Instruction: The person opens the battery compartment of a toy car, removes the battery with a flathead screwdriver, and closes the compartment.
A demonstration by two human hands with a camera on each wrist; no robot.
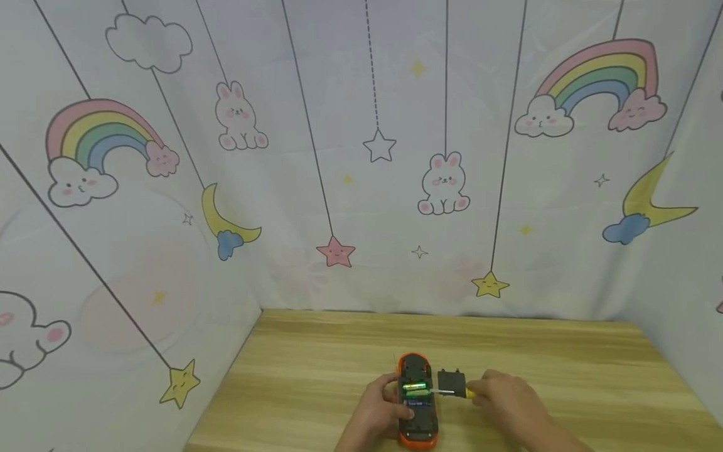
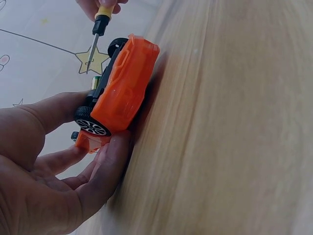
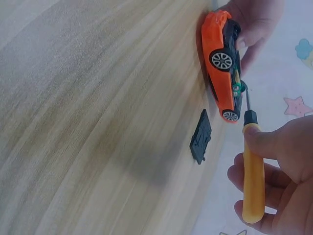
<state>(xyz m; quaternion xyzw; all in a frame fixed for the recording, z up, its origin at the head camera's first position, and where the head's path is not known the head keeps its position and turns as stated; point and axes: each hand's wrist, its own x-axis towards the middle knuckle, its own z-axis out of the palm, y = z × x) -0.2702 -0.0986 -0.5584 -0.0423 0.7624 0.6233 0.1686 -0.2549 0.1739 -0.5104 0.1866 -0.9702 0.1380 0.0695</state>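
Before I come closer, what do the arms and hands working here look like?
They are a person's: a bare, ungloved left hand and a bare, ungloved right hand, with no ring, marking or cable visible. The left forearm and right forearm, where visible, show no sleeve.

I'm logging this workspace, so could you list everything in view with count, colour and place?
Toy car: one, orange with black underside, upside down on the table
Batteries: at least two, green, in the car's open compartment; a blue one seems to lie beside them
Cover: one, black, on the table right of the car
Screwdriver: one, yellow handle, in the right hand
Table: one, light wood, under everything
Printed cloth: count unclear, whitish, behind and beside the table
Hands: two; left holds the car, right grips the screwdriver
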